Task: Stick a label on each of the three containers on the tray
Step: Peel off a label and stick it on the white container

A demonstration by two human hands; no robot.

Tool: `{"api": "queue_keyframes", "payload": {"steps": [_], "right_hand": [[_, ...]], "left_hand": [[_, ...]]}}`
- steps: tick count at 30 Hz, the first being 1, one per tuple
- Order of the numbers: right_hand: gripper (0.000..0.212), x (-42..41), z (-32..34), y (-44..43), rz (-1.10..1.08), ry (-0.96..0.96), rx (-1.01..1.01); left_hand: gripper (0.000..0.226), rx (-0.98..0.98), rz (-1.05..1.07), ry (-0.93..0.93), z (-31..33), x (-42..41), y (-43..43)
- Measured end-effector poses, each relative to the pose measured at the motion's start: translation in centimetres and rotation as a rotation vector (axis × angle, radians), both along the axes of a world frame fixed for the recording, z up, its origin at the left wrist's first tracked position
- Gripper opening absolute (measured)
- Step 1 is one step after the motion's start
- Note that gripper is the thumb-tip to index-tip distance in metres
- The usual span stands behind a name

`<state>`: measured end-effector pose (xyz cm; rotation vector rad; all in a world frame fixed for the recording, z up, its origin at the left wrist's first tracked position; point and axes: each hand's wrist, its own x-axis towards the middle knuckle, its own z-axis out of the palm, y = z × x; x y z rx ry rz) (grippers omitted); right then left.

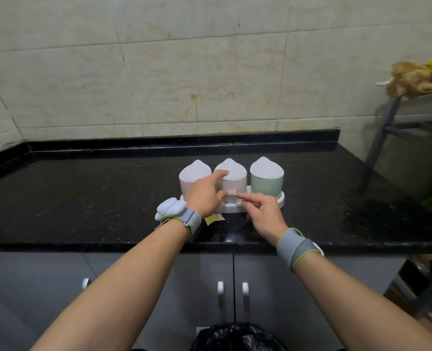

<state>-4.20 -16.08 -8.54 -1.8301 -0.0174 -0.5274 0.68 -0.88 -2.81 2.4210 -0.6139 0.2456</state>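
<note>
Nearest, a black bin bag (236,336) below grey cupboard doors (204,274). On the black counter (83,193), a yellowish label sheet (213,220) lying flat just before the white tray (282,198). Right hand (265,215): forefinger stretched out, tip just below and right of the label (231,192), other fingers curled, gripping nothing. Left hand (206,192): spread loosely over the white jar (237,184), fingertip on its lid. Label: red-edged, long axis level, facing the camera. 3 jars upright in a row across the tray: pink jar (185,182), white, green jar (267,183). Behind, a tiled wall (159,72).
</note>
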Motion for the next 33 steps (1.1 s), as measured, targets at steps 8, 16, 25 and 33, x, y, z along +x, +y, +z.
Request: {"api": "queue_keyframes", "payload": {"steps": [8, 16, 25, 33], "right_hand": [[0.027, 0.0, 0.1, 0.1, -0.015, 0.025, -0.040], [0.026, -0.3, 0.4, 0.0, -0.091, 0.049, -0.082], [0.026, -0.4, 0.5, 0.4, -0.240, 0.131, -0.202], [0.025, -0.8, 1.2, 0.8, -0.311, 0.156, -0.363]], "left_hand": [[0.043, -0.010, -0.002, -0.017, 0.0, 0.3, 0.1], [0.045, 0.019, 0.001, -0.032, 0.1, 0.2, 0.0], [0.045, 0.035, 0.022, -0.044, 0.1, -0.3, -0.5], [0.045, 0.016, 0.091, -0.058, -0.1, -0.1, -1.3]]}}
